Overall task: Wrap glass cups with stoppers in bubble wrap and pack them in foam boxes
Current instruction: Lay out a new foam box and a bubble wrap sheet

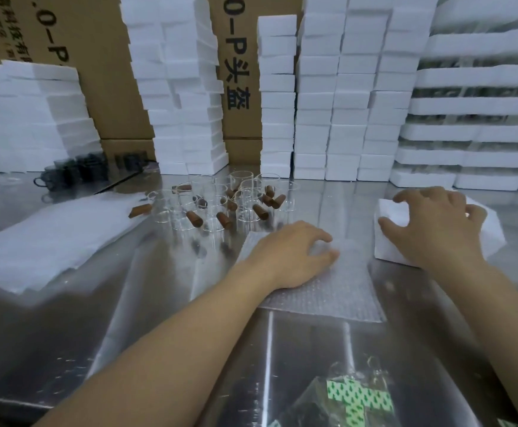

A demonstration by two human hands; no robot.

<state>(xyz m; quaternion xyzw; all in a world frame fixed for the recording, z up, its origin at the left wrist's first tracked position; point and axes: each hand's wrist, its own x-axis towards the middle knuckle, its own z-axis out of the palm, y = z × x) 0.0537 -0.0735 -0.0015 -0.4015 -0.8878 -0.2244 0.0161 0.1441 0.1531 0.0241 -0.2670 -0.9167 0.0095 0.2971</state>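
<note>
A sheet of bubble wrap (322,291) lies flat on the shiny metal table in front of me. My left hand (288,254) rests on its far part, fingers curled over a wrapped bundle whose contents I cannot make out. My right hand (433,226) grips a white foam box (387,241) standing to the right of the sheet, fingers spread over its top. Behind the sheet stand several clear glass cups (220,204) with brown stoppers (194,218) lying in and among them.
Tall stacks of white foam boxes (328,103) and cardboard cartons (236,72) line the back. Foam trays (479,106) are stacked at right. A pile of white foam sheets (45,238) lies at left, dark mugs (76,171) behind it. A green-patterned plastic bag (353,399) sits at the near edge.
</note>
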